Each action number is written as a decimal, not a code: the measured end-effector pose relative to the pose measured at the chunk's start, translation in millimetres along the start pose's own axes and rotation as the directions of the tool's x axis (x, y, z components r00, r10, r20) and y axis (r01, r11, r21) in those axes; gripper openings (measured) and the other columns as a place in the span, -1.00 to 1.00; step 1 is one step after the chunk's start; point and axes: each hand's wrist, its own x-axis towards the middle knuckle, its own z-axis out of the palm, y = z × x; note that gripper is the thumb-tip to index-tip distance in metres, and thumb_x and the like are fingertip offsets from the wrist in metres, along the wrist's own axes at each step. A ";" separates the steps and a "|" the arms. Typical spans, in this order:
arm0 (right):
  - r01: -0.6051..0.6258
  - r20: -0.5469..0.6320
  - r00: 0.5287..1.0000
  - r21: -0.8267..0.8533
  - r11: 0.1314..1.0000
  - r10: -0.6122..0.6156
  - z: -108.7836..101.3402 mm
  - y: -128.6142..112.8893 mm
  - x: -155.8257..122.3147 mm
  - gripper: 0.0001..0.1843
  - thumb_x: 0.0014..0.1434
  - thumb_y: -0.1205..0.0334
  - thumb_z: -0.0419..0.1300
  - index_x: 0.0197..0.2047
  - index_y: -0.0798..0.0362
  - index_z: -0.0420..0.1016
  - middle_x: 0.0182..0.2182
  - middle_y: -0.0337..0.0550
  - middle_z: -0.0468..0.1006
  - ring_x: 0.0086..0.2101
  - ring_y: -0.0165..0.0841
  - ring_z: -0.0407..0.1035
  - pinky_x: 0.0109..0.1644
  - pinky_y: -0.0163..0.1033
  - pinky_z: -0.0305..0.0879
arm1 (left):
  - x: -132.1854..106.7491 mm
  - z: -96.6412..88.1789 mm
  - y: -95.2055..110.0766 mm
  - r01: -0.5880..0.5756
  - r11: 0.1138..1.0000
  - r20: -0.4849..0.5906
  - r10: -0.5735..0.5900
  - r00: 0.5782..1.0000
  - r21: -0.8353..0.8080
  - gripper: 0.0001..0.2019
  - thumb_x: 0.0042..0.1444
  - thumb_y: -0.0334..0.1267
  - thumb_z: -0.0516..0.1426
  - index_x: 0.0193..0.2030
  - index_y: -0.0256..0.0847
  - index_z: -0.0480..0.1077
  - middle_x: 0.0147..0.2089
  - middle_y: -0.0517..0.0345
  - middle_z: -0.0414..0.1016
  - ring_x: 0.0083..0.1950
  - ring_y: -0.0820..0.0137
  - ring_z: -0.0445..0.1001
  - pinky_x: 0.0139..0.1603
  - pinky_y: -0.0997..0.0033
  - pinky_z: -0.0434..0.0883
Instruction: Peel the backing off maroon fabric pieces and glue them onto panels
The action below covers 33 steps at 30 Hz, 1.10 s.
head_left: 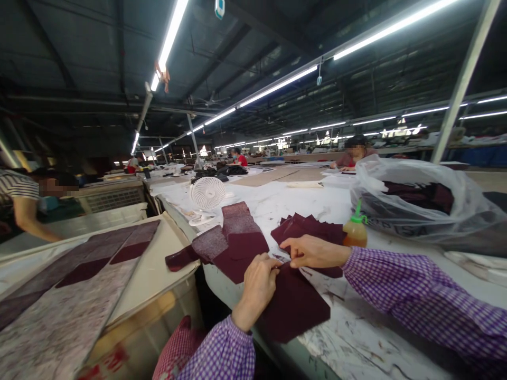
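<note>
A dark maroon fabric piece (296, 306) hangs partly over the near table edge. My left hand (259, 282) pinches its upper left corner between thumb and fingers. At the same top edge is my right hand (315, 251), its index finger stretched leftward and its other fingers curled against the cloth; the fingertip contact is partly hidden. Behind my right hand lies a fanned stack of maroon pieces (307, 226). Left of my hands rest more maroon pieces (243, 247), some with a greyish, speckled side up.
A white fan (207, 193) stands behind the cloth. A yellow bottle with a green spout (355, 232) and a clear plastic bag (400, 221) of dark fabric are at right. Fabric strips lie over a bin (154, 295) at left. A person in stripes (26, 198) bends there.
</note>
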 end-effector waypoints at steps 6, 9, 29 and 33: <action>0.114 -0.059 0.990 -0.150 0.982 -0.124 -6.2 10.7 -4.8 -0.79 0.14 0.33 0.09 -0.26 0.11 0.56 -0.35 -0.12 0.54 -0.37 -0.40 0.39 -0.26 -0.34 0.22 | -2.5 7.1 -5.3 -0.051 0.998 -0.032 0.052 0.998 0.032 -0.76 0.16 -0.44 0.06 -0.18 -0.14 0.53 -0.30 0.13 0.41 -0.19 0.34 0.34 -0.17 0.40 0.28; 0.148 -0.023 0.988 -0.189 0.971 -0.155 -3.0 11.2 -4.6 -0.79 0.14 0.35 0.08 -0.27 0.12 0.56 -0.37 -0.12 0.52 -0.39 -0.42 0.38 -0.28 -0.36 0.21 | -2.9 7.5 -6.9 -0.057 0.998 -0.028 0.058 0.998 0.028 -0.76 0.16 -0.43 0.06 -0.17 -0.14 0.53 -0.30 0.13 0.41 -0.20 0.34 0.33 -0.17 0.39 0.28; 0.353 0.051 0.887 -0.715 0.603 -0.459 29.7 22.3 -17.1 -0.76 0.29 0.38 -0.07 -0.20 0.13 0.42 -0.30 -0.09 0.45 -0.28 -0.32 0.25 -0.28 -0.23 0.19 | -5.8 6.6 -9.8 -0.202 0.954 0.035 0.199 0.979 0.221 -0.66 0.26 -0.39 -0.09 -0.16 -0.08 0.51 -0.25 0.11 0.37 -0.20 0.33 0.25 -0.18 0.35 0.26; 0.280 -0.012 0.924 -0.659 0.698 -0.382 20.6 17.9 -25.2 -0.73 0.27 0.39 -0.05 -0.08 0.12 0.44 -0.24 -0.06 0.45 -0.22 -0.27 0.29 -0.15 -0.12 0.25 | -7.2 4.3 -6.1 -0.217 0.947 0.051 0.211 0.976 0.239 -0.66 0.25 -0.40 -0.10 -0.19 -0.11 0.51 -0.24 0.08 0.36 -0.20 0.31 0.24 -0.16 0.32 0.26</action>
